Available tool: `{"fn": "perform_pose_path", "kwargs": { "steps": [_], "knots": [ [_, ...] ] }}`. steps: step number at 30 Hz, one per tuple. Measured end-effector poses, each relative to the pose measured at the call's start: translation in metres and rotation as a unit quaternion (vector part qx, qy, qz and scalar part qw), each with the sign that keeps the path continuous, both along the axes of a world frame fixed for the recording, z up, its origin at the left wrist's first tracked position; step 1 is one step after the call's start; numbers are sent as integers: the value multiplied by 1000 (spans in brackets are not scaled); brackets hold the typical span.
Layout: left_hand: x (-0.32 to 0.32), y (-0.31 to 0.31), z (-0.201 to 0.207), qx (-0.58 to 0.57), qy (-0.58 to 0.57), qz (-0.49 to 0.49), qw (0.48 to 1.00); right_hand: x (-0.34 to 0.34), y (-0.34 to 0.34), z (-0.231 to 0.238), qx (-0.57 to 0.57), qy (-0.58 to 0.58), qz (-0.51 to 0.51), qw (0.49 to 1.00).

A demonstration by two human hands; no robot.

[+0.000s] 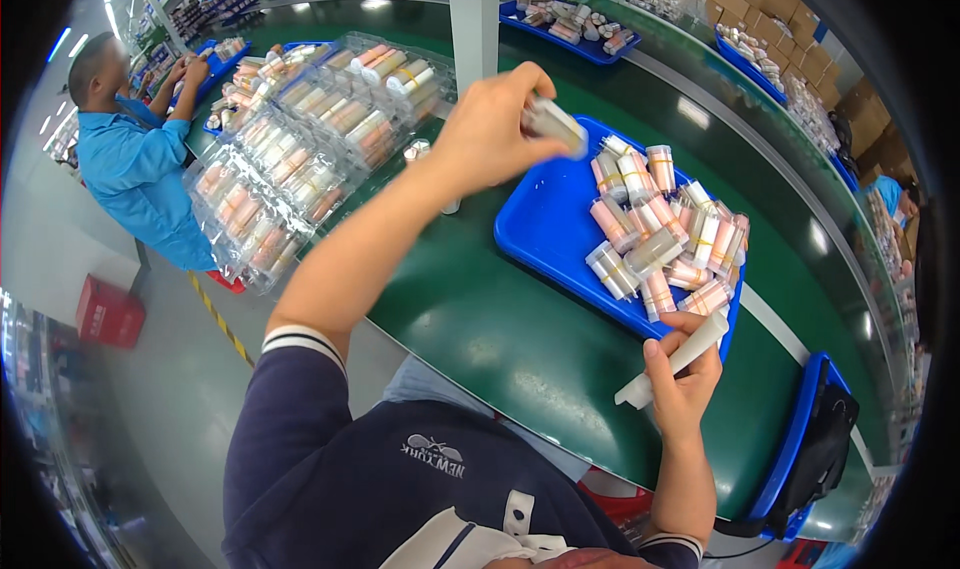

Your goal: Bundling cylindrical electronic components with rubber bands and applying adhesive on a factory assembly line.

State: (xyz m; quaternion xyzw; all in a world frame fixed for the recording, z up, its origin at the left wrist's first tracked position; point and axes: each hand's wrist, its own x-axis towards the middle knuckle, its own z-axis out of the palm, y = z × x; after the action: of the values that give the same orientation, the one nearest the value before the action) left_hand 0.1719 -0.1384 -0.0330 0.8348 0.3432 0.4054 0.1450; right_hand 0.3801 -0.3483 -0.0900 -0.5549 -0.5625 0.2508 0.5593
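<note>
My left hand (490,134) is raised over the near-left corner of the blue tray (545,234), its fingers closed round a short clear cylinder (553,127), slightly blurred, with pale contents. Lower right, by the tray's near edge, my right hand (685,379) grips a long whitish strip or sleeve (680,359); its exact kind cannot be told. Heaped in the tray's right part are several short clear cylinders (655,254) with pink, white or grey contents and yellow bands. A small upright cylinder (417,151) stands on the green table below my left wrist.
Clear plastic trays (325,134) filled with similar cylinders line the green table (480,304) to the left. A blue tray with a black bag (825,439) lies at right. A white post (473,29) rises behind my left hand. A co-worker in blue (135,159) sits far left.
</note>
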Motion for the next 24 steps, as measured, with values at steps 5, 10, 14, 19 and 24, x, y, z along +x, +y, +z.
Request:
{"fn": "perform_pose_path", "kwargs": {
  "steps": [5,10,14,19,24],
  "knots": [
    [0,61,-13,5,310,153,938,-1,1,3,15,-13,11,1000],
    [7,63,-15,-31,443,189,876,2,0,3,32,-40,4,999],
    [21,45,-14,63,369,180,909,3,1,1,39,-58,17,997],
    [45,-55,34,147,-147,-214,954,8,9,-6,35,-68,-5,997],
    [48,-84,37,135,-159,-245,947,4,2,12,31,-29,-3,999]
  ]
}}
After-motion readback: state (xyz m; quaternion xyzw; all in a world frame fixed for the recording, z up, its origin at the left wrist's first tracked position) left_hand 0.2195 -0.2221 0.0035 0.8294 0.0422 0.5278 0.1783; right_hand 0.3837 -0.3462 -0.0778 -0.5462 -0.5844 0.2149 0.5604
